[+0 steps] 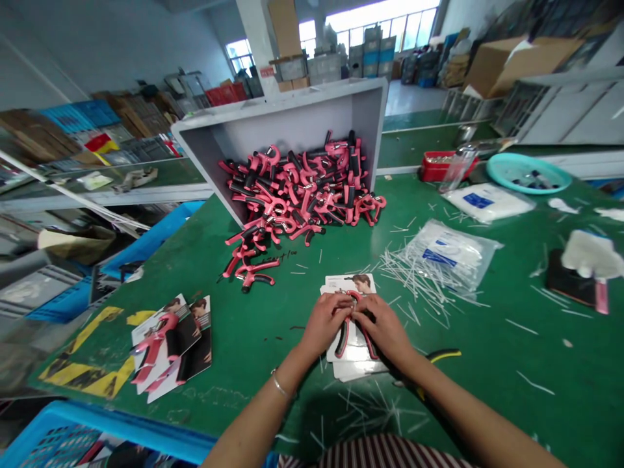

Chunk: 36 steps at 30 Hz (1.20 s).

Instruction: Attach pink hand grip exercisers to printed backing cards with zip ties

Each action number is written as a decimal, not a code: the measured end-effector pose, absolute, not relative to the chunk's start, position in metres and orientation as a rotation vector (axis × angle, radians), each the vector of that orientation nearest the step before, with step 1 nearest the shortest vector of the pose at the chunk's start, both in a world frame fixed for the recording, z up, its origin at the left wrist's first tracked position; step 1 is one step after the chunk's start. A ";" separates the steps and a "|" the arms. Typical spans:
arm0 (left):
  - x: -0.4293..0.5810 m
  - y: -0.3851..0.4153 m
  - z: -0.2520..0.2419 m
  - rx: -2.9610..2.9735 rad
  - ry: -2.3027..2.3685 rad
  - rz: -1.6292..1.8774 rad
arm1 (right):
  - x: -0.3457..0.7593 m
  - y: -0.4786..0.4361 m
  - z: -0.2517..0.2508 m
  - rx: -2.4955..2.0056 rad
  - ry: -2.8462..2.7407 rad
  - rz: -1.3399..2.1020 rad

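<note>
While my left grip [324, 324] and right grip [383, 328] were closed on the pink-and-black hand exerciser [342, 338], I held it against the top of the printed card stack [353, 370] lying on the green counter [253, 364].

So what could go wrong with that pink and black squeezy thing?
The pink-and-black hand grip trainer could spring out of the left hand and right hand. They're working on a loose stack of printed cards, which might slide. The right forearm is close to a yellow-and-black tool handle, so it could bump it. Scattered white plastic strips might also get caught under the cards.
</note>
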<state>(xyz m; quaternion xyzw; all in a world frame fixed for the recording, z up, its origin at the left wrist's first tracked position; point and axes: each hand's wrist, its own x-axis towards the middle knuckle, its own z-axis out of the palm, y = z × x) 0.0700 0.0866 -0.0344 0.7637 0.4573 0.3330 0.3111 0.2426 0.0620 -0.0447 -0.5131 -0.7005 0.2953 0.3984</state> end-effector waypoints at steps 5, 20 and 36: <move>0.068 0.093 -0.039 1.945 1.102 0.917 | 0.247 0.061 -0.042 -1.287 -1.633 0.873; 0.072 0.095 -0.048 1.840 1.109 0.976 | 0.247 0.059 -0.036 -1.344 -1.812 0.884; 0.069 0.095 -0.050 1.940 1.069 0.967 | 0.248 0.063 -0.038 -1.353 -1.872 0.856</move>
